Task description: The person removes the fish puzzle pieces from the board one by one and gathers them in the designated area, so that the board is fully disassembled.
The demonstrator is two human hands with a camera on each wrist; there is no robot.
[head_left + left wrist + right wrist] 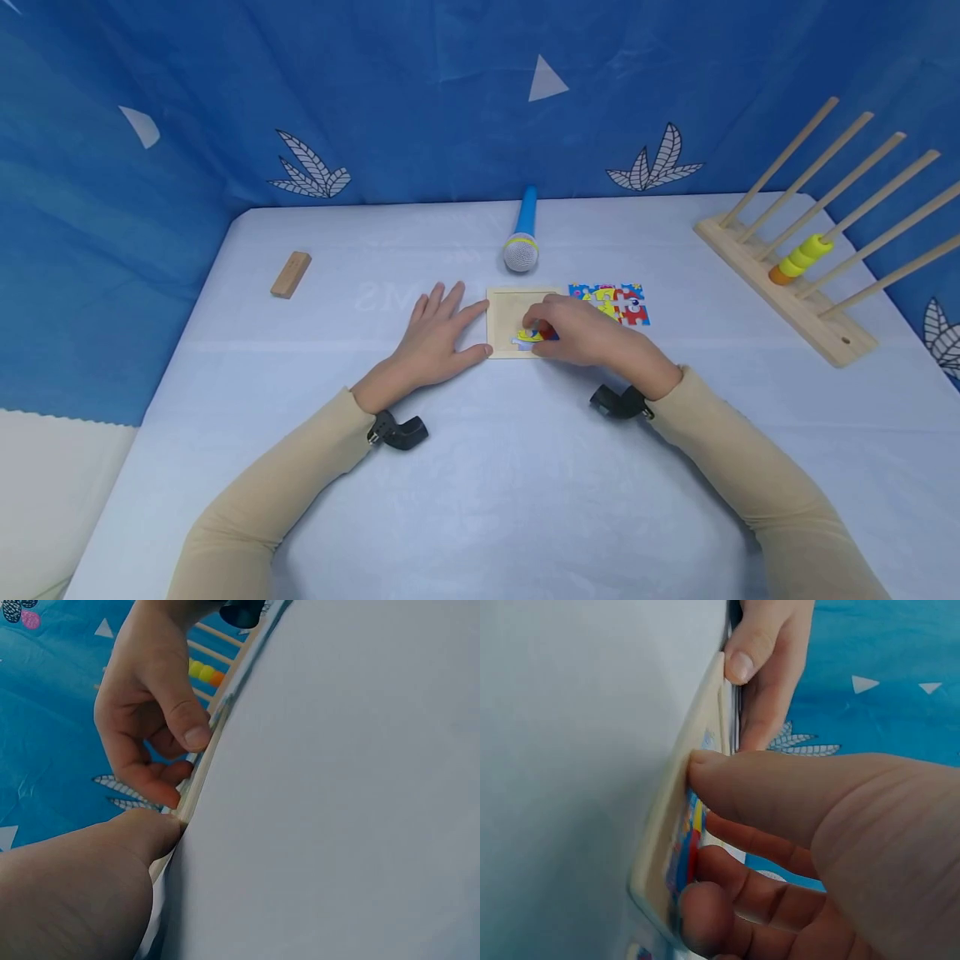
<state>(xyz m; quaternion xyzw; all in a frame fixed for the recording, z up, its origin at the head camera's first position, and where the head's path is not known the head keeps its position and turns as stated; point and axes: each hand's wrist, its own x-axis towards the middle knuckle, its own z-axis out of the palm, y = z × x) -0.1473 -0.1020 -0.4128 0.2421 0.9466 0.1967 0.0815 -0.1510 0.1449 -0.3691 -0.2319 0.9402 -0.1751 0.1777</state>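
Observation:
A shallow wooden puzzle tray [504, 310] lies mid-table with several colourful jigsaw pieces [523, 343] in its lower right part. My left hand [435, 337] lies spread flat to the left of the tray, thumb and index fingertip touching its left edge. Over the tray's right side, my right hand [577, 329] has its fingers curled down at a jigsaw piece, partly hidden by them. The right wrist view shows the right thumb [720, 776] at the tray rim and the fingers close over red, yellow and blue pieces [692, 844].
More puzzle pieces [630, 310] lie together right of the tray, partly behind the right hand. A blue toy microphone [522, 237] lies behind it. To the far right stands a wooden peg rack [787, 292] with yellow and orange beads. A small wooden block [291, 275] lies at left.

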